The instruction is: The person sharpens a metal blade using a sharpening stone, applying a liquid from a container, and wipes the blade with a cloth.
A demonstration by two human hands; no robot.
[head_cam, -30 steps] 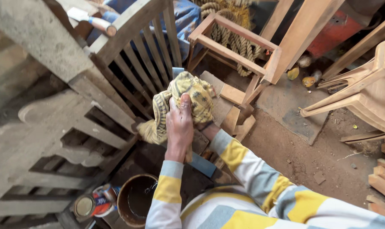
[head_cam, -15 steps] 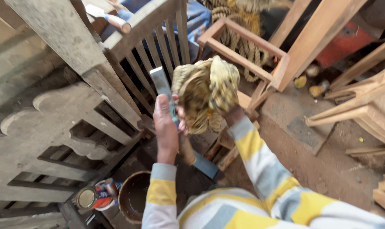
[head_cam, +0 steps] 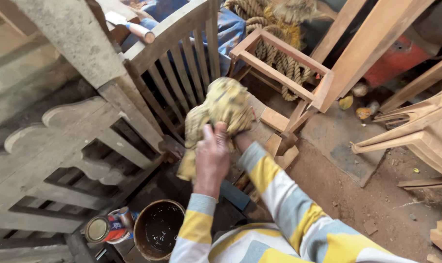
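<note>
A crumpled yellow-patterned rag [head_cam: 223, 104] is bunched in front of me, over the lower slats of a wooden chair back [head_cam: 182, 73]. My left hand [head_cam: 212, 158] presses on the rag's lower part, fingers curled into the cloth. Only the wrist of my right hand [head_cam: 241, 140] shows; it goes under the rag from the right, and its fingers are hidden by the cloth. Both sleeves are striped yellow, grey and white.
A round tin of dark liquid [head_cam: 157, 229] and a small lidded can [head_cam: 104, 229] stand at the bottom left. A carved wooden panel [head_cam: 60, 146] lies left. A wooden stool frame [head_cam: 284, 63], rope coil [head_cam: 264, 29], wood offcuts [head_cam: 274, 119] and pale furniture [head_cam: 425, 126] are beyond and right.
My left hand has come back from beside the rag onto it. The rag has dropped from held-up to lower, against the slats.
</note>
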